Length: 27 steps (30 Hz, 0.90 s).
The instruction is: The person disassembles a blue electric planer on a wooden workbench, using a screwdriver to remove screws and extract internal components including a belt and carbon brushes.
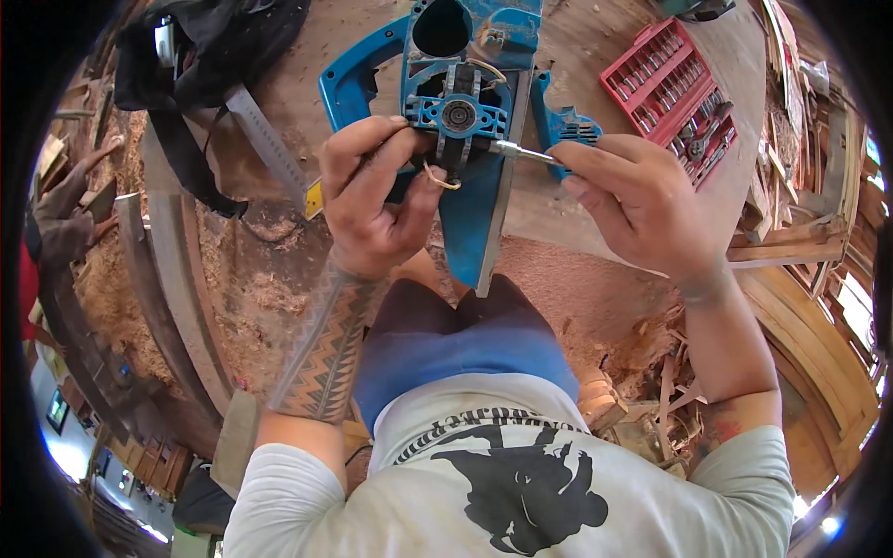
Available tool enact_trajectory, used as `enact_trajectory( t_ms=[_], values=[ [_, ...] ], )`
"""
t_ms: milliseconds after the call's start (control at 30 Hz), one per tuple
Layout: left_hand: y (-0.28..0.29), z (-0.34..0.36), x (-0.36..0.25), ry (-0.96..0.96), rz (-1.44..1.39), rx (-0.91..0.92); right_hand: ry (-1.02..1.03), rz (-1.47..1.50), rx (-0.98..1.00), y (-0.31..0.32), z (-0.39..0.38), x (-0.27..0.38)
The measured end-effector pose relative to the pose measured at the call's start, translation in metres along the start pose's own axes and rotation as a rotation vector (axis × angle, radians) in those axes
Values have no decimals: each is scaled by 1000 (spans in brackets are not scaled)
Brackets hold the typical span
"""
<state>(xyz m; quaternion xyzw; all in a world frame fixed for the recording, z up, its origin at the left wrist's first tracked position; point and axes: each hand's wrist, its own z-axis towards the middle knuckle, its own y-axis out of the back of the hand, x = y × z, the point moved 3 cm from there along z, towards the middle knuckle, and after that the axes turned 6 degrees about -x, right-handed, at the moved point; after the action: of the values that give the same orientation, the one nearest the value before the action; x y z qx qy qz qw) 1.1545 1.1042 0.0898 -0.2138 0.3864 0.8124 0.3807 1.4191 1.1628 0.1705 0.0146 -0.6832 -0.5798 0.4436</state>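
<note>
A partly dismantled blue power planer [474, 223] rests on the table in front of me, its round motor end bearing [459, 115] exposed. My left hand [381, 205] grips the planer beside the motor, fingers curled against it. A thin looped wire [441, 179] sticks out by my left fingertips. My right hand [642, 200] holds a slim metal driver [532, 152] between thumb and fingers. The driver lies almost level, its tip against the motor's right side; the exact contact point is too small to see. A loose blue vented cover [569, 127] lies just beyond it.
An open red socket case [609, 82] lies on the right of the wooden table [595, 28]. At the left are a black bag [219, 56] and a metal try square [265, 139] with a yellow part. Wood shavings [270, 316] and planks [177, 270] cover the ground around me.
</note>
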Motion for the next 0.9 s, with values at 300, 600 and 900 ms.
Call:
enact_trajectory(
  t_ms=[300, 600, 900],
  values=[
    [1, 0, 3, 6, -41, 30, -68, -447, 43, 18, 4, 50],
    [-2, -3, 5, 2, -35, 57, -8, -332, 19, 21, 3, 38],
    [2, -3, 6, 13, -20, 50, -37, -291, 12, 23, -2, 34]
  ],
)
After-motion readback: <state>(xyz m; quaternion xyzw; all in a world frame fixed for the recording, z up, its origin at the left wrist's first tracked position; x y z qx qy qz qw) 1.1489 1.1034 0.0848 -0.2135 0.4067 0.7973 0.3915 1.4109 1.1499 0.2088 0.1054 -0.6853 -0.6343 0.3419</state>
